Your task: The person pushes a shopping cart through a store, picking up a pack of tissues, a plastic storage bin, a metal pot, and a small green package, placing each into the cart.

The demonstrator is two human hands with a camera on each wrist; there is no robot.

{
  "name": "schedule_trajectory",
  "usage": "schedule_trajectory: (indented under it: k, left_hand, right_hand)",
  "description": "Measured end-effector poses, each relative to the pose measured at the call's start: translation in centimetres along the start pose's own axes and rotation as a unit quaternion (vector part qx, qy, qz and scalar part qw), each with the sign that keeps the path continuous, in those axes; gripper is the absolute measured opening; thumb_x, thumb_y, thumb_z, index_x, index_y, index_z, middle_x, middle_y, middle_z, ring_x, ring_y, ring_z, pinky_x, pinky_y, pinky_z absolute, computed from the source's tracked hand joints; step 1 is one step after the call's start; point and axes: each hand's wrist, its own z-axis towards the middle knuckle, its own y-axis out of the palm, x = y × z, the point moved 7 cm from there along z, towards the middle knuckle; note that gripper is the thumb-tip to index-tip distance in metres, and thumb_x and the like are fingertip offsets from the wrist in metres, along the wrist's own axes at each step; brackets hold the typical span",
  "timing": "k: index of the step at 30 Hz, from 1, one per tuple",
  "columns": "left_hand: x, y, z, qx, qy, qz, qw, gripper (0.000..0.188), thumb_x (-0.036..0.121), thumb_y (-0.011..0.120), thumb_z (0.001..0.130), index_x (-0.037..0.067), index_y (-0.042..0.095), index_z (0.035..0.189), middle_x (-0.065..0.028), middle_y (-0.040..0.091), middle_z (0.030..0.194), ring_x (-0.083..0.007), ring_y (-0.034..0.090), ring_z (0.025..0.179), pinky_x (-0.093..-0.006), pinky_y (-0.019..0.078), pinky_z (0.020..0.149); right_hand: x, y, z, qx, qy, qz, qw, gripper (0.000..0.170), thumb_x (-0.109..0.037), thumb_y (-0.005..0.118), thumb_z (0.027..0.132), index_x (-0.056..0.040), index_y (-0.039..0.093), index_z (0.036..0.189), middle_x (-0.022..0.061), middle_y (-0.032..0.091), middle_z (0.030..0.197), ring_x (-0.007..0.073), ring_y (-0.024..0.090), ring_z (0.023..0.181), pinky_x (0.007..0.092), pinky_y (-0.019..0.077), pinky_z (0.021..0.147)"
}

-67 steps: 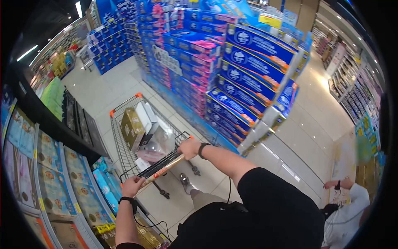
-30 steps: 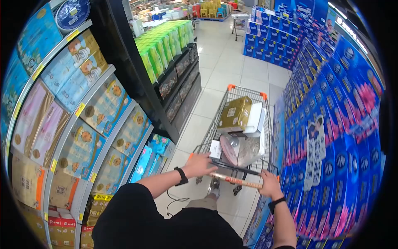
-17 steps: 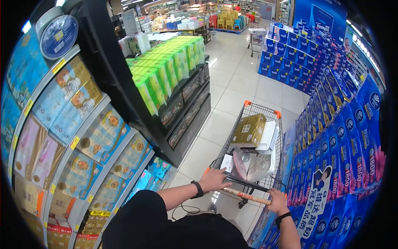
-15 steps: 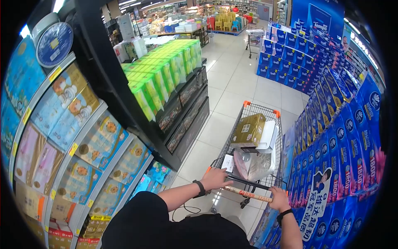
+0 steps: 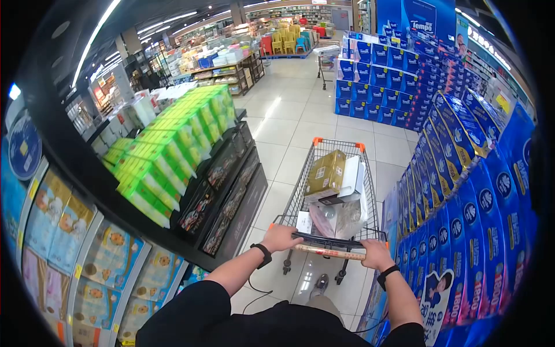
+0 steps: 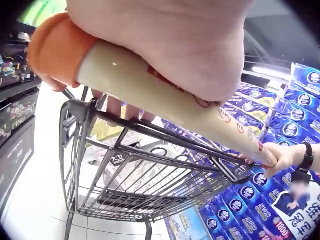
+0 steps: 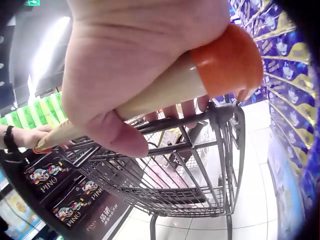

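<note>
A shopping cart [image 5: 370, 199] of dark wire with orange corners stands in front of me. My left hand [image 5: 281, 237] grips the left end of its cream handle [image 5: 329, 252], with fingers [image 6: 114, 106] curled underneath in the left wrist view. The right hand [image 5: 377, 254] holds the other end; its thumb [image 7: 121, 136] wraps over and its fingers show below the bar. In the cart lie a gold box [image 5: 325, 175], a white box [image 5: 350, 180], a clear plastic package [image 5: 351, 217] and a small white box [image 5: 303, 221].
Blue tissue packs [image 5: 480, 214] line the right side closely. On the left are shelves of tissue packs [image 5: 107, 254], a black post [image 5: 75, 150] and green packs [image 5: 173, 147] on black boxes. A tiled floor [image 5: 289, 115] runs ahead toward blue cartons [image 5: 376, 75] and another cart [image 5: 325, 55].
The head view has swung from the blue stack to along the aisle. The left-hand display and far cartons appear closer. Both hands stay on the handle.
</note>
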Motion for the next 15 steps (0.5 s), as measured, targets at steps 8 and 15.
schedule_trajectory:
  k: [8, 15]
  left_hand:
    - [-4.5, -3.4, 11.0, 0.018, -0.034, 0.026, 0.999, 0.057, 0.058, 0.059, 0.084, 0.013, 0.073, 0.117, -0.0192, 0.073, 0.095, -0.0379, 0.069, 0.091, -0.0484, 0.0535, 0.083]
    - [-7.9, -6.0, 18.9, 0.008, -0.093, 0.003, 0.996, 0.055, 0.054, 0.063, 0.084, 0.011, 0.074, 0.116, -0.018, 0.074, 0.102, -0.0363, 0.07, 0.095, -0.0448, 0.0542, 0.088]
  right_hand:
    - [3.3, -4.8, 12.8, -0.028, -0.021, -0.008, 0.999, 0.067, -0.02, 0.071, 0.067, -0.0075, 0.06, 0.132, 0.0168, 0.065, 0.124, 0.0364, 0.06, 0.117, 0.0436, 0.0476, 0.104]
    - [7.1, -7.0, 23.7, -0.029, -0.053, -0.019, 0.998, 0.066, -0.021, 0.071, 0.068, -0.009, 0.06, 0.132, 0.0143, 0.066, 0.119, 0.0346, 0.062, 0.114, 0.0438, 0.0496, 0.1]
